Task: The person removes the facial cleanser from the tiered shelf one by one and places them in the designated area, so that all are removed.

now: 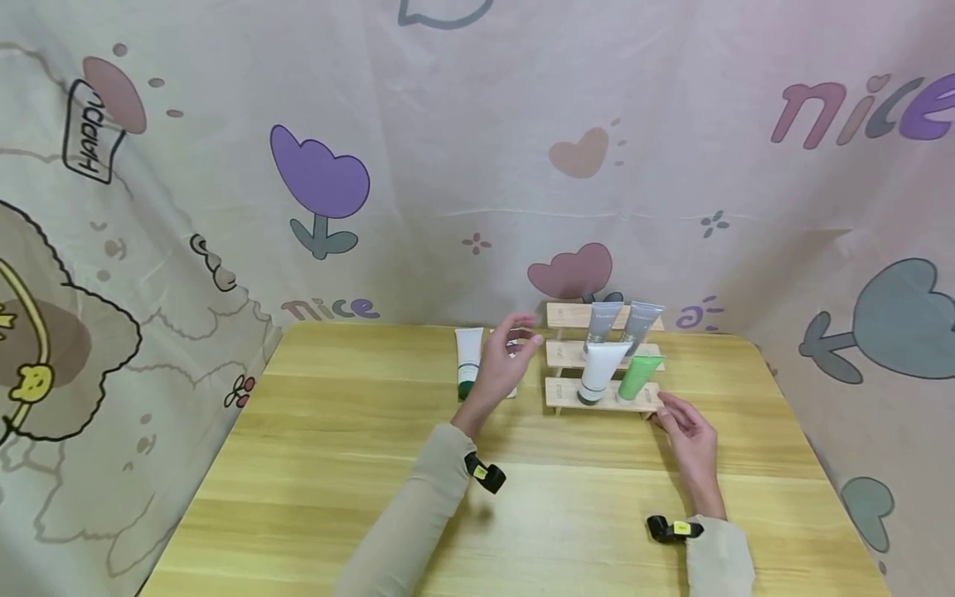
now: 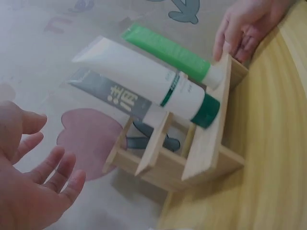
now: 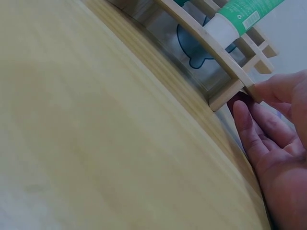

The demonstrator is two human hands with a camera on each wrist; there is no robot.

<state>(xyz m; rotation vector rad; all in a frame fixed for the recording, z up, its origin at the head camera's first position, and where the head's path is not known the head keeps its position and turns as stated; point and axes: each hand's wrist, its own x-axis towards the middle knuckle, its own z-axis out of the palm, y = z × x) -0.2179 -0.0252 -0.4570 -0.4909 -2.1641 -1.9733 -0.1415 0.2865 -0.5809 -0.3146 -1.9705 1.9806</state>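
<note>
A three-tier wooden display rack (image 1: 559, 394) stands near the back of the table. On its lowest tier, a white tube with a dark green cap (image 1: 603, 369) and a green tube with a white cap (image 1: 639, 378) stand cap down. Two grey tubes (image 1: 603, 319) lean on the tier behind. My right hand (image 1: 690, 435) pinches the right end of the lowest shelf, its fingertips at the corner (image 3: 252, 91). To the left of the rack, my left hand (image 1: 503, 361) hovers with fingers loosely bent, holding nothing; the left wrist view shows its fingers apart from the tubes.
Left of my left hand, another white tube with a green cap (image 1: 468, 361) lies on the wooden table (image 1: 336, 464). Part of a pale item (image 1: 512, 393) shows behind that hand. A printed cloth (image 1: 448, 166) hangs behind and beside the table.
</note>
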